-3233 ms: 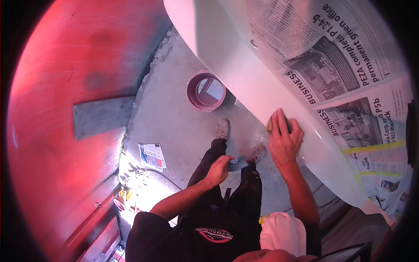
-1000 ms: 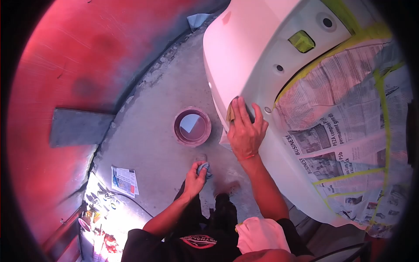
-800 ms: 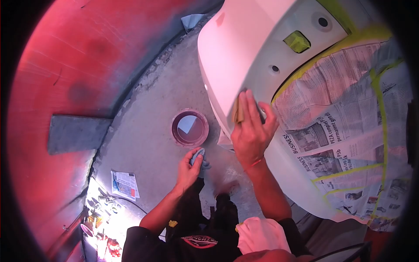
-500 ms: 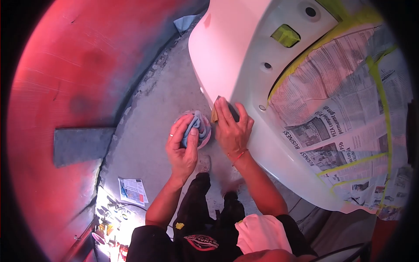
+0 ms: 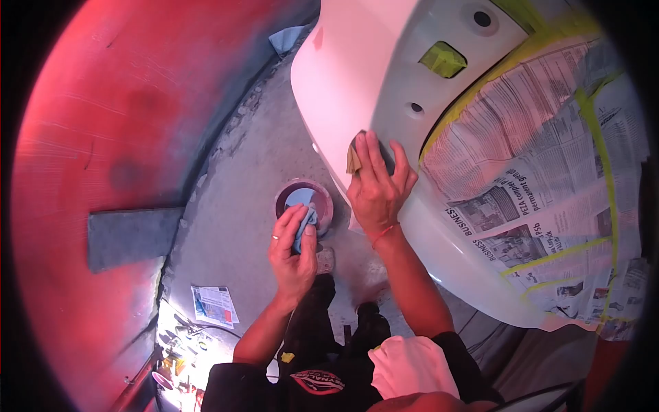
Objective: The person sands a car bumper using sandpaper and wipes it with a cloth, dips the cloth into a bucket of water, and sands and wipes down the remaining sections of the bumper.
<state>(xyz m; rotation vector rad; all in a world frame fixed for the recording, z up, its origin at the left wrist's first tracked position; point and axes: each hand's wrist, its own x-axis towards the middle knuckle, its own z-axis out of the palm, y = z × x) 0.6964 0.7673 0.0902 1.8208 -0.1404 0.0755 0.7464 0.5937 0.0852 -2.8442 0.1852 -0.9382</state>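
Right hand (image 5: 378, 197): your straightened fingers hold a pad (image 5: 353, 162), likely spreading pressure on the panel (image 5: 347, 82).
Left hand (image 5: 293, 259): curled around your cloth (image 5: 307, 220).

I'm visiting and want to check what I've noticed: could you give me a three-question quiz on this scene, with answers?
1. Which hand holds the blue cloth?
2. True or false: the right hand is empty.
3. Fill in the blank: beside the white panel, yellow tape runs along and across sheets of ____.

Key:
1. The left hand.
2. False; it holds a brown sheet at the panel.
3. Newspaper.
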